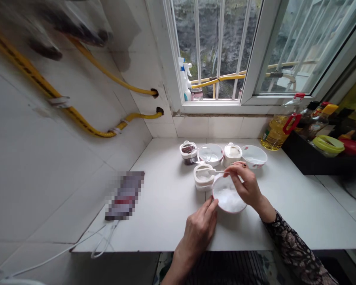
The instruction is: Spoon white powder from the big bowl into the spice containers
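My right hand [245,182] pinches the handle of a small white spoon [216,171], whose other end is in the opening of a white-rimmed jar [203,183] holding white grains. Just right of that jar, a bowl [229,200] with a pink rim contains a heap of white granules and stands partly under my right hand. The fingertips of my left hand [200,225] press together against the bowl's left rim. Behind are a jar with dark contents [188,153], a bowl [211,154], a jar with pale contents [232,154] and another bowl [254,156].
On the white counter [163,198], a blurred dark object [126,196] with a white cable lies at the left. An oil bottle [274,130] and a black box [302,154] of bottles stand at the right. Yellow pipes [77,118] run along the left wall.
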Tool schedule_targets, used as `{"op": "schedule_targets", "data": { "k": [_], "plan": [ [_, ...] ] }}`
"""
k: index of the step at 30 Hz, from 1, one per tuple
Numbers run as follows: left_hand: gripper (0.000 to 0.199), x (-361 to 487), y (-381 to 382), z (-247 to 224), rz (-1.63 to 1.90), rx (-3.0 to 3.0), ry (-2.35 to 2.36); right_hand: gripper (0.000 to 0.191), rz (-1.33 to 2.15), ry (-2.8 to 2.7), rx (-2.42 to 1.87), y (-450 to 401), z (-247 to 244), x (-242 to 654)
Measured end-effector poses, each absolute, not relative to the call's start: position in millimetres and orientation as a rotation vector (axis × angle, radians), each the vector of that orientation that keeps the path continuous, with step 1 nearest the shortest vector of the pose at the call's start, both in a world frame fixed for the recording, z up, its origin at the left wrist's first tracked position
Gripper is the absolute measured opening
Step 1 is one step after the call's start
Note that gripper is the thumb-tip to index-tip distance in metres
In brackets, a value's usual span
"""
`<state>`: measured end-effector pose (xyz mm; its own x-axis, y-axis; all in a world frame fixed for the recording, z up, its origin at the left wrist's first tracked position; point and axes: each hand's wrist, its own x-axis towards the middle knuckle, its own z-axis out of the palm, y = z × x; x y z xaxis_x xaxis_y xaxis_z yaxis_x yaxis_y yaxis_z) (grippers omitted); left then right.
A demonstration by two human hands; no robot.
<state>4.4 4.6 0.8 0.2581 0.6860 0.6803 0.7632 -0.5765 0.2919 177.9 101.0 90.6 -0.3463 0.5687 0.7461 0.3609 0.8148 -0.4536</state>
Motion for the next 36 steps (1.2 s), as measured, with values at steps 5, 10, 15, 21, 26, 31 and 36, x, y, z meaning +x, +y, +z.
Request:
{"op": "schedule_targets", "data": {
  "k": [5,10,15,21,26,31,36],
  "plan": [
    [0.037,4,4,1,-1.236,-2.427,-1.398,0.019,0.303,-1.940,-0.856,103,88,194],
    [0.038,3,4,0,-1.236,-2.431,-1.393,0.019,0.203,-2.256,-0.953,109,71,190],
    [0.037,3,4,1,-1.244,-2.431,-1.395,0.021,0.397,-2.347,-0.898,105,67,183],
    [0.035,3,4,2,-1.235,-2.423,-1.399,0.022,0.667,-2.161,-0.991,103,74,184],
    [0.034,3,3,1,-1.239,-2.430,-1.401,0.022,0.800,-2.025,-1.028,105,77,186],
    [0.034,3,3,1,-1.229,-2.439,-1.420,0.022,0.695,-2.163,-0.987,103,74,184],
    [0.036,3,3,2,-1.234,-2.444,-1.416,0.022,0.731,-2.101,-0.993,102,75,184]
  ]
}}
